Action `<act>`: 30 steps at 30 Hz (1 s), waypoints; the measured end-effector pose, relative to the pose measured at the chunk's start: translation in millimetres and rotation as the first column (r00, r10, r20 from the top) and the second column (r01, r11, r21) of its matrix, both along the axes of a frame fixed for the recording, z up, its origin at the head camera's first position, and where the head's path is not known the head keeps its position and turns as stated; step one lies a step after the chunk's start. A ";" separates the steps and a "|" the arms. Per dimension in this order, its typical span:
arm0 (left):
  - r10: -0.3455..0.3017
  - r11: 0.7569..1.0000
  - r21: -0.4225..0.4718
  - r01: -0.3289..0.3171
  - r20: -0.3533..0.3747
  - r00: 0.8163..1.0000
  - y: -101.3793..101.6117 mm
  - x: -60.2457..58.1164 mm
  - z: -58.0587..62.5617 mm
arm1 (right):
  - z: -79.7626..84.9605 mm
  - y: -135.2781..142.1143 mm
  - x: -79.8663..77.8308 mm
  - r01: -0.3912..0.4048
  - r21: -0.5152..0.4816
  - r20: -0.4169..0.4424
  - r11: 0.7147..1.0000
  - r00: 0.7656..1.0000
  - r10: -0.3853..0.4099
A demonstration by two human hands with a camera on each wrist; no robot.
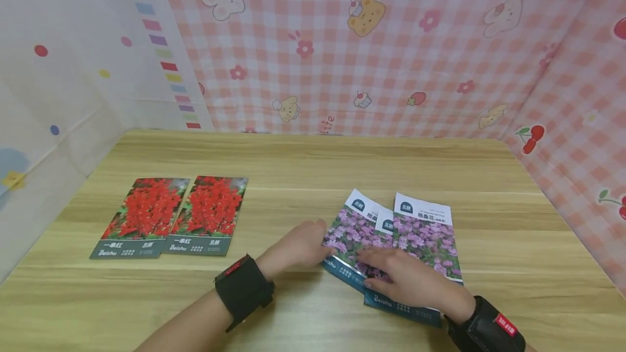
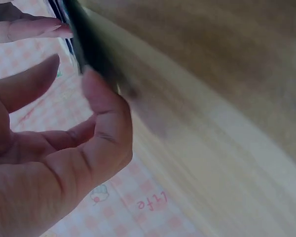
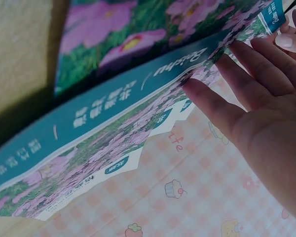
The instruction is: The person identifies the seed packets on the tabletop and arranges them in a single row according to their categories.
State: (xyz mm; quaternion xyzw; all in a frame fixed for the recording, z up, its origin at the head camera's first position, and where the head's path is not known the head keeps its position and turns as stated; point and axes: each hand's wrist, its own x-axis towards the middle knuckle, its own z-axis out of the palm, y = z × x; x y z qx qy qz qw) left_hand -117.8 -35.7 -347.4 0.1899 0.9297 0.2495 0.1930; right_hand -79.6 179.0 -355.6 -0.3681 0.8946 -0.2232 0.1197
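Note:
Three flower seed packets with pink blossoms and teal lower bands overlap on the right side of the table: a left packet (image 1: 349, 232), a middle packet (image 1: 403, 308) and a right packet (image 1: 427, 232). My right hand (image 1: 406, 276) rests across them, its fingers extended over the printed faces. At the left packet's lower left edge is my left hand (image 1: 298, 243). In the left wrist view one bent finger (image 2: 106, 108) meets the packet's dark edge, while another finger (image 2: 34, 81) stays apart from it. Part of the middle packet is hidden.
Two red-flower seed packets lie at the left, a left one (image 1: 142, 213) and a right one (image 1: 210, 211), slightly overlapping. They rest on the wood-grain table (image 1: 288, 178). A pink checked cloth (image 1: 332, 75) hangs behind it, with more cloth along both sides.

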 end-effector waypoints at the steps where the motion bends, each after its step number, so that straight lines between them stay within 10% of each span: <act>1: 0.011 1.000 0.007 -0.011 0.004 1.000 0.4 -0.4 -0.9 | 0.3 0.0 0.1 -0.002 -0.001 0.004 1.000 1.000 0.002; 30: 0.184 0.926 0.333 -0.178 0.013 0.983 -13.9 8.7 5.6 | 2.1 8.2 1.4 0.108 -0.049 -0.037 0.993 0.993 -0.110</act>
